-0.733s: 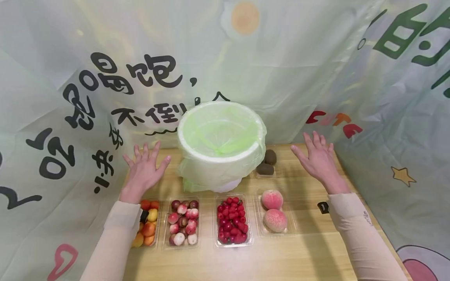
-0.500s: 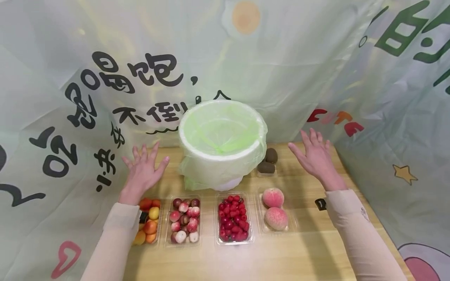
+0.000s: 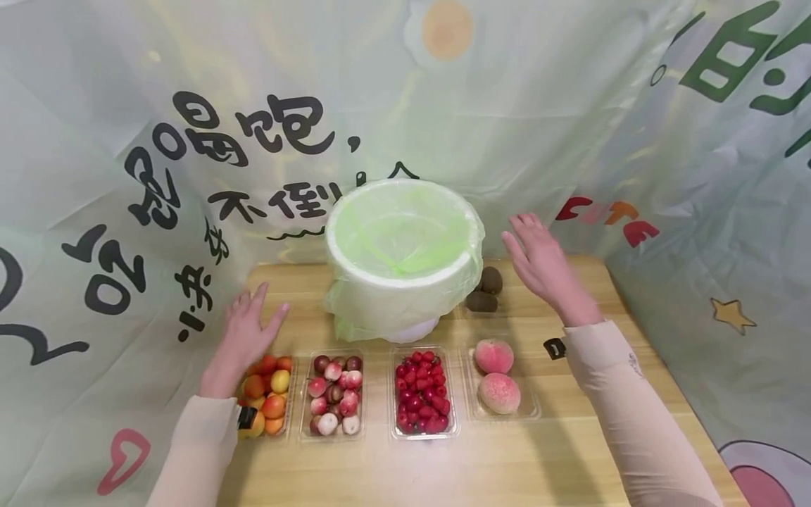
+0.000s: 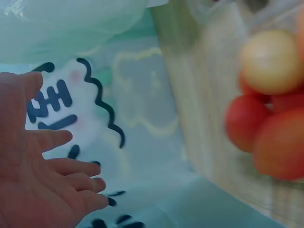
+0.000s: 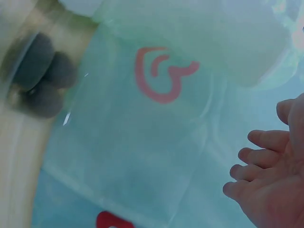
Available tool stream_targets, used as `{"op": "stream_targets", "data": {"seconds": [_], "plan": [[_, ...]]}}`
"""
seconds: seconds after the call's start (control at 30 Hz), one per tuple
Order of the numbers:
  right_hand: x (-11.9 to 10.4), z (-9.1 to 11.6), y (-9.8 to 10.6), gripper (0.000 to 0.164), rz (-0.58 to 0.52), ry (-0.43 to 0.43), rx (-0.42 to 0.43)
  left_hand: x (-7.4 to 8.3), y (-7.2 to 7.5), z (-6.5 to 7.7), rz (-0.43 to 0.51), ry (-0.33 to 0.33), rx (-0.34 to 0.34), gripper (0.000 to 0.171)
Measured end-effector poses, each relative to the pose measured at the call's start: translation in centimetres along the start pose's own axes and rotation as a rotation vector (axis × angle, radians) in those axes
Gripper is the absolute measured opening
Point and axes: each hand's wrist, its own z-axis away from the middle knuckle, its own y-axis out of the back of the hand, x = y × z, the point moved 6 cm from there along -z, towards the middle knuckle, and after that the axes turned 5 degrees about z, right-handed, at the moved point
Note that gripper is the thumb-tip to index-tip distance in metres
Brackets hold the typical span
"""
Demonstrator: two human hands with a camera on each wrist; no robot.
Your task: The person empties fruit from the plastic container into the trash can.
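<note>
My left hand (image 3: 242, 338) hovers with spread fingers over the back of the box of orange and yellow fruits (image 3: 274, 403), at the left of the table. Nothing is in its grasp. My right hand (image 3: 538, 257), also holding nothing, is raised to the right of a white bucket (image 3: 405, 282) lined with a thin green plastic bag (image 3: 405, 239). Dark brown kiwis (image 3: 481, 302) sit in a clear box just left of and below that hand; the bucket partly hides them. In the right wrist view the kiwis (image 5: 45, 76) appear at the left, apart from the fingers.
Along the middle stand clear boxes of red-and-white and dark round fruits (image 3: 336, 396), red berries (image 3: 422, 392) and two pink peaches (image 3: 499, 393). Printed cloth (image 3: 507, 91) encloses the wooden table (image 3: 481, 465) at the back and both sides.
My right hand has moved left and away from me, toward the bucket. My left hand has come down and back, closer to the orange fruits. The boxes and bucket stay put.
</note>
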Motion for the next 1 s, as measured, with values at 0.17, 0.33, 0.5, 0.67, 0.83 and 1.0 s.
{"op": "stream_targets", "data": {"seconds": [0.17, 0.33, 0.5, 0.67, 0.83, 1.0], "plan": [[-2.4, -1.6, -0.2, 0.069, -0.002, 0.04, 0.009, -2.3, -0.1, 2.3, 0.037, 0.047, 0.071, 0.075], [-4.5, -3.0, -0.6, 0.076, -0.016, 0.06, -0.017, -4.7, 0.1, 4.4, 0.01, 0.102, 0.209, 0.056], [-5.6, -4.2, -1.5, 0.084, -0.02, 0.055, -0.098, -6.9, 0.1, 5.9, 0.013, 0.158, 0.274, 0.051], [-6.0, -4.7, -2.5, 0.084, -0.022, 0.051, -0.16, -8.8, -0.4, 7.0, 0.007, 0.203, 0.229, 0.051], [-5.9, -4.7, -3.0, 0.079, -0.017, 0.043, -0.181, -10.1, -1.0, 7.4, -0.059, 0.215, 0.086, 0.056], [-5.9, -4.7, -3.3, 0.076, 0.0, 0.044, -0.201, -10.7, -1.2, 7.8, -0.076, 0.224, 0.018, 0.057]]}}
